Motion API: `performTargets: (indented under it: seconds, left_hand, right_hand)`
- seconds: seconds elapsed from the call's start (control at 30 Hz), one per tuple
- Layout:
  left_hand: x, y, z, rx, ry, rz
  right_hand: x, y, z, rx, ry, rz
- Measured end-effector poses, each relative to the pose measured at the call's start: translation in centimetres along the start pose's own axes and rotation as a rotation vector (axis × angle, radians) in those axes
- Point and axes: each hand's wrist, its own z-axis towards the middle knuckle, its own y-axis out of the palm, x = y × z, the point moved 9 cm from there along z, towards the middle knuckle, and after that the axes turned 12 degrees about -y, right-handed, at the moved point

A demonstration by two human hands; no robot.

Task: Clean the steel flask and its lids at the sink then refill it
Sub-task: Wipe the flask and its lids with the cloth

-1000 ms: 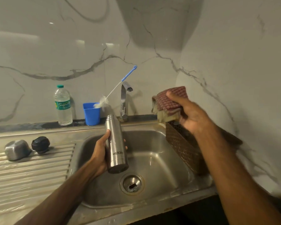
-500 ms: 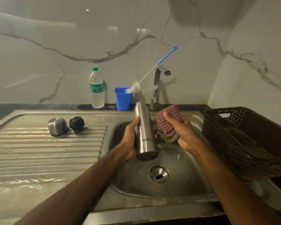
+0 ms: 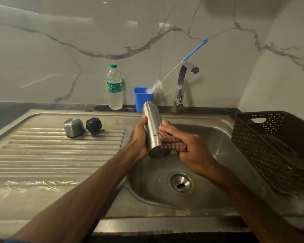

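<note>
Fingers point(image 3: 144, 120), left hand point(image 3: 140, 139): curled round the flask point(image 3: 151, 123), held open-mouthed and tilted above the sink point(image 3: 209, 181).
Fingers, right hand point(image 3: 191, 149): bunching a checked cloth point(image 3: 172, 142) against the flask's side.
Basket point(image 3: 270, 146): right of sink.
Water bottle point(image 3: 114, 86): behind sink, left, capped, nearly full.
Cup point(image 3: 141, 98) with brush point(image 3: 182, 64): behind sink.
2 lids, steel cap point(image 3: 73, 127) and black stopper point(image 3: 93, 125): left of sink, side by side.
Status, judged: outer wipe under way; lids, rinse and refill outstanding.
</note>
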Motion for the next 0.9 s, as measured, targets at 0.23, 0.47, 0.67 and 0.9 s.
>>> performTargets:
  seconds: [0.23,0.47,0.67,0.9]
  left_hand:
    - [-0.6,0.3,0.2,0.034,-0.012,0.065]
    - [-0.7,-0.1,0.6,0.028,-0.017,0.047]
    - [-0.8,0.3,0.1,0.046,-0.008,0.039]
    - [-0.6,-0.5,0.7,0.077,-0.028,0.042]
  right_hand:
    - [-0.4,0.4,-1.1,-0.022,-0.136,-0.058]
    - [-0.8,1.5,-1.6,-0.058,-0.163,0.023]
    - [0.9,-0.4,-0.8,0.089,-0.061,0.013]
    - [-0.6,0.6,-1.3,0.011,-0.182,0.068]
